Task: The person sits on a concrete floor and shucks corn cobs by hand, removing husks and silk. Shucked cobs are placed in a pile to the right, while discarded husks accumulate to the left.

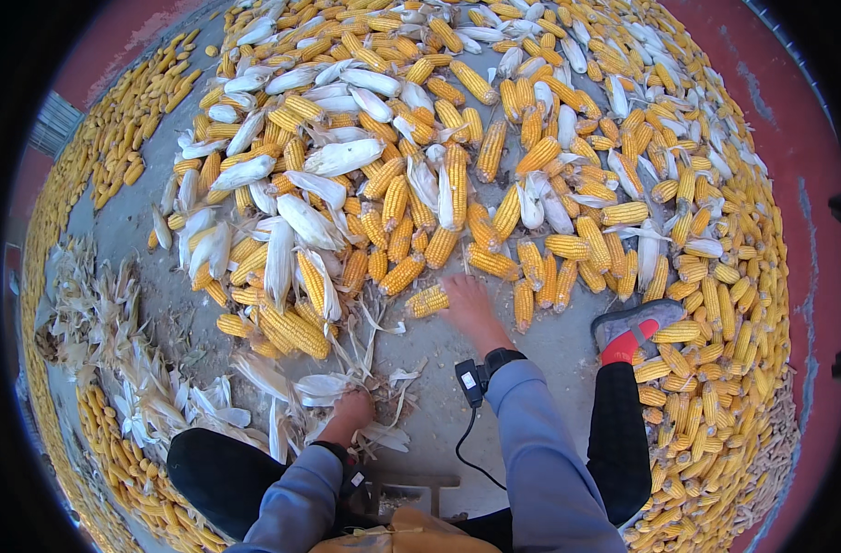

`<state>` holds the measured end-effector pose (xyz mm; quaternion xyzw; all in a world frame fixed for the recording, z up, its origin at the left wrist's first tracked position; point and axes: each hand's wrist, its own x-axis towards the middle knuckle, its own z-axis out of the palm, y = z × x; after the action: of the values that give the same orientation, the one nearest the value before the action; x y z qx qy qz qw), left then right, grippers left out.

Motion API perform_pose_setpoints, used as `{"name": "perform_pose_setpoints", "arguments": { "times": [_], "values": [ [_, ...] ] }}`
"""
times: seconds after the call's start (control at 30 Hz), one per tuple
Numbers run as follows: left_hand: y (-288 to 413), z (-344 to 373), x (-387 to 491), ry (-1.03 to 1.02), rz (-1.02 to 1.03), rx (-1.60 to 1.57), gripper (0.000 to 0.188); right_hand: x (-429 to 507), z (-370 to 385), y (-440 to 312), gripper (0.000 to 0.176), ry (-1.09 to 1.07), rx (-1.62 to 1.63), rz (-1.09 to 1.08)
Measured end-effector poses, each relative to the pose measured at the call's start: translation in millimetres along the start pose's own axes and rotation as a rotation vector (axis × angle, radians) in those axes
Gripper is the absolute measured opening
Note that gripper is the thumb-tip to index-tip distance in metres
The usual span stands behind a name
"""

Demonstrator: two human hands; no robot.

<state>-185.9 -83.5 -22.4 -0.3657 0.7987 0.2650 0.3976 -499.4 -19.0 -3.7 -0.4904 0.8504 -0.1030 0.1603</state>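
Note:
My right hand is closed around one end of a husked yellow corn cob, just above the concrete floor and below the near edge of a large corn heap. My left hand, lower and to the left, grips dry corn husks with its fingers curled; some strips fan out around it. In the heap, bare yellow cobs lie mixed with ears in pale husks. A device with a cable is strapped at my right wrist.
Loose husks are piled at the left. More cobs cover the floor at right, against my shoe. Another strip of cobs runs along the far left. A low metal frame stands between my legs. Red walls bound the area.

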Motion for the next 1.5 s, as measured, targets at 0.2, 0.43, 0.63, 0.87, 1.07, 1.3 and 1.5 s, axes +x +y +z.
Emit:
{"name": "perform_pose_setpoints", "arguments": {
  "times": [0.2, 0.43, 0.63, 0.87, 1.07, 1.3, 1.5],
  "values": [
    [-1.1, 10.8, 13.2, -0.010, 0.036, 0.056, 0.037, -5.2, 20.0, -18.8, 0.046, -0.039, -0.182, 0.023],
    [3.4, 9.6, 12.3, -0.015, 0.010, -0.003, 0.033, -12.0, -12.9, 43.1, 0.053, 0.195, 0.032, 0.144],
    [5.6, 0.4, 8.3, -0.023, 0.041, 0.002, 0.038, 4.8, -45.6, 65.7, 0.062, -0.117, -0.151, 0.100],
    [-2.0, -7.9, 11.2, 0.001, 0.168, 0.003, 0.040, -42.9, -9.8, 5.4, 0.061, -0.202, 0.015, 0.319],
    [-3.4, -30.3, -15.8, 0.146, 0.126, -0.130, 0.032, -105.1, 31.3, -40.2, 0.071, -0.197, 1.261, 0.555],
    [6.1, -21.7, -53.2, 0.336, 0.150, -0.206, 0.023, -171.2, 20.2, -98.3, 0.069, -0.134, 2.488, 0.438],
    [17.1, -38.3, -85.6, 0.273, 0.080, -0.139, 0.025, -182.6, -44.1, -47.0, 0.071, 0.155, 2.284, 0.887]
  ]
}}
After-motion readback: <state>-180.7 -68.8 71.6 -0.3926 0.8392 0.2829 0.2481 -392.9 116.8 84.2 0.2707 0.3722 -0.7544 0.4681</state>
